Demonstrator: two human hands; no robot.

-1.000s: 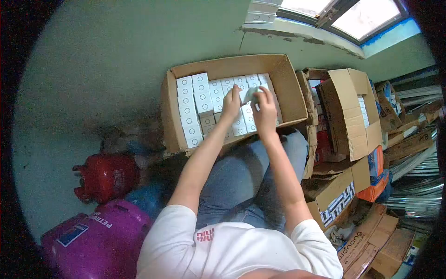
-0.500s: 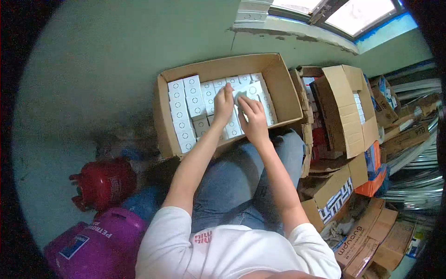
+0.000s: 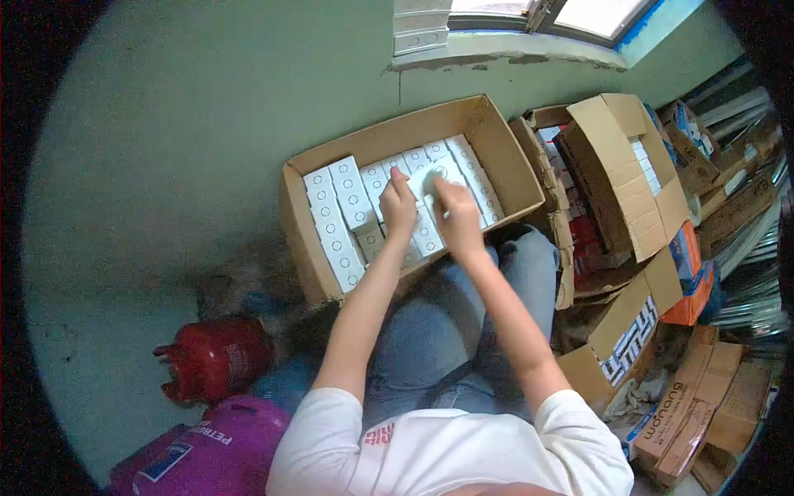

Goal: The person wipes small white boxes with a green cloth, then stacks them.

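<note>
Over an open cardboard carton (image 3: 302,240), my left hand (image 3: 399,207) is closed on the left edge of a white electrical box (image 3: 420,178), with its thumb side up. My right hand (image 3: 459,217) is at that box's right side, its fingers bent inward and slightly smeared. What those fingers grip is hidden. Below and around both hands, rows of white electrical boxes (image 3: 337,244) with round knockout marks fill the carton. One row at the left stands higher than those beside it.
Right of the carton stand further open cartons (image 3: 608,165) with white pieces inside. A red gas cylinder (image 3: 219,360) and a purple gas cylinder (image 3: 207,450) are at lower left. More white boxes (image 3: 420,37) are stacked by the window. Bundled clear tubing (image 3: 753,273) lies far right.
The fingers of my right hand, stretched out before, are now curled in at the white electrical box. My left hand stays beside it. The whole view has shifted and tilted slightly.
</note>
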